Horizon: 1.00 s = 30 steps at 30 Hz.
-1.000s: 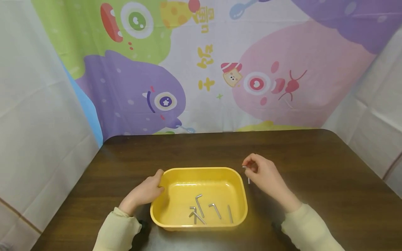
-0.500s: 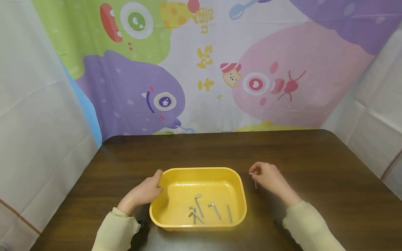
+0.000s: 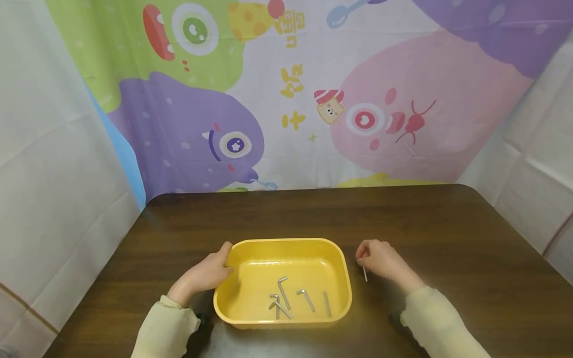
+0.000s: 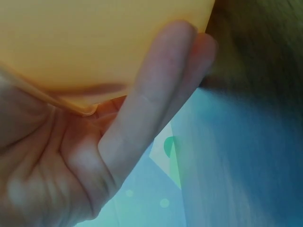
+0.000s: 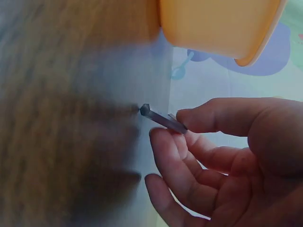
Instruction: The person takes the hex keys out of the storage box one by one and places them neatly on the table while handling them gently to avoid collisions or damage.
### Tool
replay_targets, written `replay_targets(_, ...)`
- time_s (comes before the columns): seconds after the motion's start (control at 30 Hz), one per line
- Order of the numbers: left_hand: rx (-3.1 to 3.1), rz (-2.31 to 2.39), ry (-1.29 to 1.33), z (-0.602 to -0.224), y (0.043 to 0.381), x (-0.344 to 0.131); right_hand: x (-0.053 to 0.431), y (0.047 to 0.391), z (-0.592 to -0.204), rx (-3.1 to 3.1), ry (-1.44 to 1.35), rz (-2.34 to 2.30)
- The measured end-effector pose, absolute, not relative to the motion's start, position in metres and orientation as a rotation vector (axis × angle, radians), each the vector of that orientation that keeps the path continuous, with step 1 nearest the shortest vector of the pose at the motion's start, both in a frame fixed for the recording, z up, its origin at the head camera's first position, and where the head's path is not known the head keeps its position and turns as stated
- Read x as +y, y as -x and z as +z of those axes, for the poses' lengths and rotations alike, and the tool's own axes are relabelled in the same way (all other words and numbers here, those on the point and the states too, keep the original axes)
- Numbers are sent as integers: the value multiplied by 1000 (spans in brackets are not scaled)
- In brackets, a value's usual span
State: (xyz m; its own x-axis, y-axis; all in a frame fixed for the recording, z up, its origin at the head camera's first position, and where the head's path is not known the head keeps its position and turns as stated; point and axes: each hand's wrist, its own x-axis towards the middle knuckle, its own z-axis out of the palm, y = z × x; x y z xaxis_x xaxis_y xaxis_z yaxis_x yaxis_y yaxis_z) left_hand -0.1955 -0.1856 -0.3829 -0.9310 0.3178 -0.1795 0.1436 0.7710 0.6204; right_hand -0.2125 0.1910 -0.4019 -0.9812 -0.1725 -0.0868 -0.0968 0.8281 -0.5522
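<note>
My left hand (image 3: 208, 271) grips the left rim of a yellow plastic tray (image 3: 286, 242), thumb inside; in the left wrist view its fingers (image 4: 156, 85) lie along the outer wall. Several L-shaped metal hex keys (image 3: 306, 300) lie loose on the tray's floor, two of them crossed. To the right of the tray, my right hand (image 3: 382, 259) pinches another hex key (image 3: 364, 274) between thumb and fingertips, low over the table. In the right wrist view that hex key (image 5: 161, 118) points its hexagonal end at the dark tabletop.
The tray stands near the front of a dark brown wooden table (image 3: 313, 211). A cartoon-printed cloth (image 3: 295, 164) hangs behind the far edge, and pale cloth (image 3: 58, 164) covers the sides.
My right hand has moved down and slightly right with the hex key, nearer the tabletop. The left hand and the tray have stayed almost where they were.
</note>
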Motion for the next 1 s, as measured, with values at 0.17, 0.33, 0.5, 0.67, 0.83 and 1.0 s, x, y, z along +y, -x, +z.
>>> replay_targets(0.17,2683,921,-353,-384,195,-186,192,211,-402,2846,239,-827)
replay_targets(0.33,2675,925,-343,-385,195,-186,192,209,-403,2840,248,-818)
replay_targets(0.5,2682,909,-346,-384,195,-186,191,208,-404,2848,231,-816)
replay_targets(0.67,2677,911,-351,-384,195,-185,190,208,-404,2858,205,-805)
replay_targets(0.83,2671,916,-359,-383,194,-186,189,208,-404,2864,198,-784)
replay_targets(1.0,2663,914,-354,-383,194,-186,189,208,-404,2870,186,-758)
